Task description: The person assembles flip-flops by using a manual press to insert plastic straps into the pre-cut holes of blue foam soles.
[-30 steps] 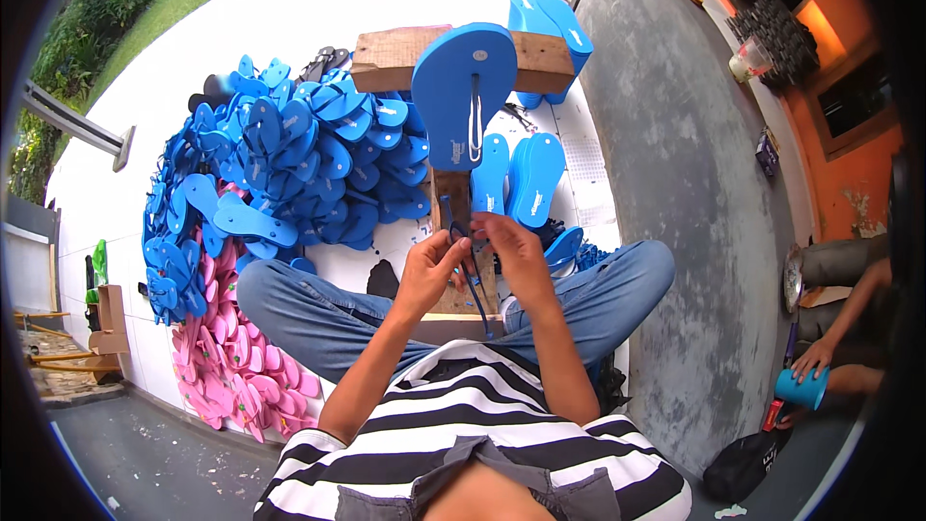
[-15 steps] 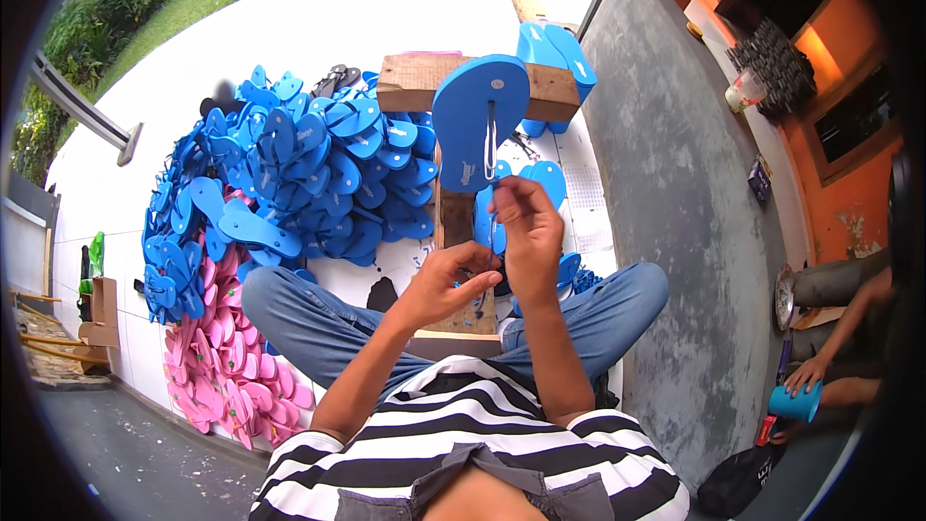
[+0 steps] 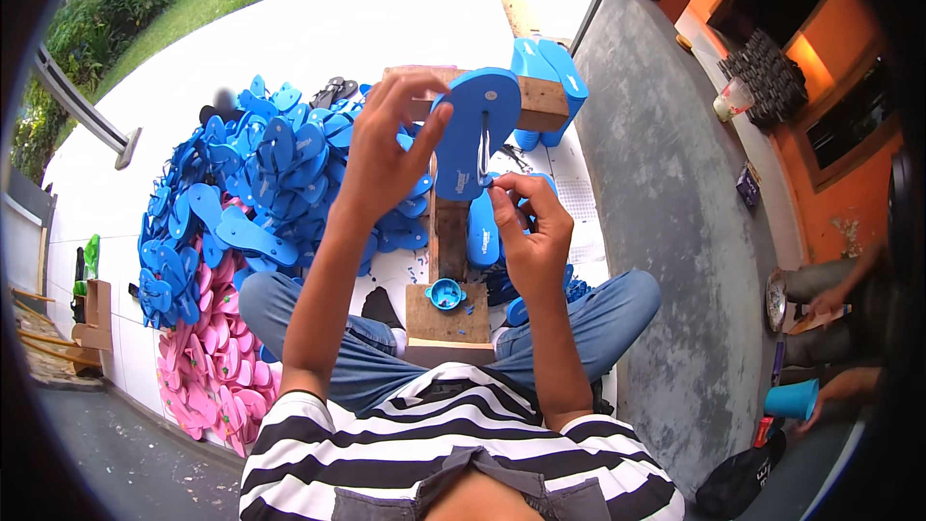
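A blue flip-flop sole (image 3: 461,140) stands up against a wooden crossbar (image 3: 542,104), toe end up. A slim, shiny metal piece (image 3: 483,147) lies along the sole's face. My right hand (image 3: 535,227) pinches thumb and forefinger at that piece's lower end; what sits between the fingertips is too small to make out. Beside the sole's upper left edge, my left hand (image 3: 394,150) is raised with fingers apart and nothing in it. Whether its fingertips touch the sole, I cannot tell. Below, a small blue bowl (image 3: 446,295) sits on the wooden base (image 3: 449,328) between my legs.
A big heap of blue soles (image 3: 275,159) lies left, with pink soles (image 3: 212,367) nearer. More blue soles (image 3: 548,82) lean on the crossbar's right end. At far right, another person's hand holds a blue cup (image 3: 793,399). A grey floor (image 3: 685,232) runs along the right.
My left hand has risen from beside my right hand to the sole's upper left, uncovering the small bowl. My right hand stays at the metal piece's lower end.
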A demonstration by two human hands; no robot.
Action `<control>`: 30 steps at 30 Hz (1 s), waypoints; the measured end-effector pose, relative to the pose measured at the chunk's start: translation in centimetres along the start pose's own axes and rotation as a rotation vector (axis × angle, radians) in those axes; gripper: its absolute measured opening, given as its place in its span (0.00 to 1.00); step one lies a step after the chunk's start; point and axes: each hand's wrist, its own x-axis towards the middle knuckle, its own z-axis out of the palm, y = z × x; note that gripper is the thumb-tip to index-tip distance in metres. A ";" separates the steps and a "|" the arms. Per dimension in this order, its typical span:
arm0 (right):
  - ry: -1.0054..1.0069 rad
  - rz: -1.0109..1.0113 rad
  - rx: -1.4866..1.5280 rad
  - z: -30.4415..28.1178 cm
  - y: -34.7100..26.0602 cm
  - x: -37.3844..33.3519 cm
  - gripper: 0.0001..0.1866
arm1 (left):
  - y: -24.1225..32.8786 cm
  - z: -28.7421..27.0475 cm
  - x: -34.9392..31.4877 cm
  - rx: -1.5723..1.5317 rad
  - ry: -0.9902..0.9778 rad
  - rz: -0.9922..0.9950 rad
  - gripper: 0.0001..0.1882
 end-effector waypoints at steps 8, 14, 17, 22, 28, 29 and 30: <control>0.004 -0.373 -0.361 -0.8 0.3 3.0 0.04 | -1.9 2.2 4.3 -0.018 -0.278 -0.114 0.24; -0.091 -0.531 -0.652 -2.2 -2.0 2.7 0.07 | -1.7 2.6 3.8 -0.071 -0.244 -0.077 0.23; -0.073 -0.481 -0.489 -1.8 -1.0 4.6 0.05 | -1.4 2.5 3.6 -0.149 -0.281 -0.133 0.19; -0.103 -0.160 -0.003 -2.3 -0.3 4.7 0.16 | 1.7 2.2 -1.7 -0.434 -0.134 -0.300 0.13; -0.244 0.063 0.402 1.1 1.8 4.0 0.28 | 2.3 3.3 -2.6 -0.440 -0.026 -0.242 0.12; -0.224 0.084 0.416 1.2 1.9 3.7 0.27 | 2.4 3.4 -2.8 -0.416 -0.020 -0.243 0.12; -0.204 0.104 0.429 1.3 2.1 3.7 0.27 | 2.4 3.6 -2.8 -0.393 -0.015 -0.243 0.11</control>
